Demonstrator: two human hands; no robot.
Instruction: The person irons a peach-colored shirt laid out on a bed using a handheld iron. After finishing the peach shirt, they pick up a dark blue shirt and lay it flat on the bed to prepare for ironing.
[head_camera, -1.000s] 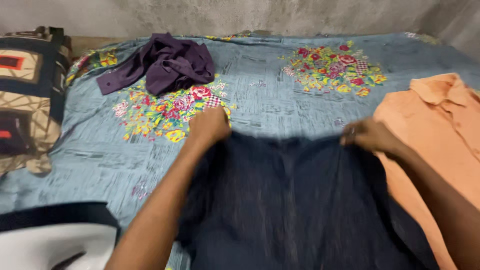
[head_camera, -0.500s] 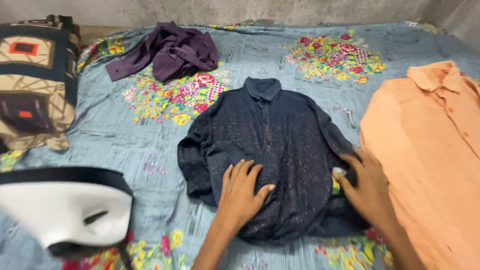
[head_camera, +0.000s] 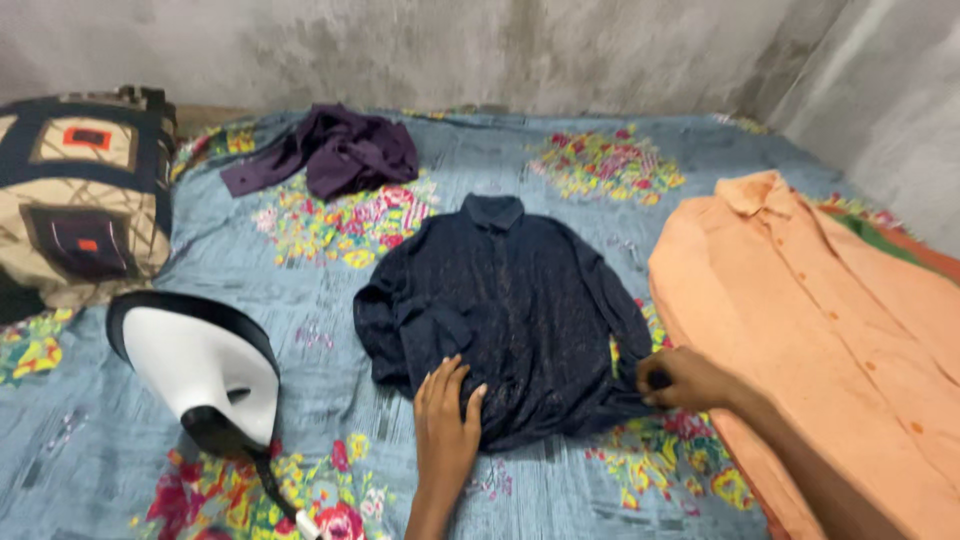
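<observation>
A dark navy shirt lies spread flat, front up, on the flowered blue bedsheet, collar pointing away toward the wall and hem toward the person. So its long axis runs straight out from the body, and both hands sit at the near end of it.

The left hand rests palm down on the lower hem, slightly left of the shirt's centre line, fingers stretched and a little spread, pointing up the shirt toward the collar. It presses flat and pinches nothing. The forearm comes up from the bottom edge of the view, nearly in line with the shirt.

The right hand is at the shirt's lower right corner, where the side seam meets the hem. The fingers are curled in tight and seem to have a pinch of dark fabric between them, though the exact hold is hidden by the knuckles. That arm comes in at a slant from the lower right, crossing over the edge of the orange shirt, which lies flat just beside the navy one, their edges close.

Each hand has its own corner: the left is nearer the middle and the folded left sleeve, the right has the outer edge.

Off to the left, well apart from the hands, a white and black iron stands on the sheet, with its cord trailing toward the bottom. A crumpled purple shirt sits far up the bed, and a patterned pillow fills the left edge.
</observation>
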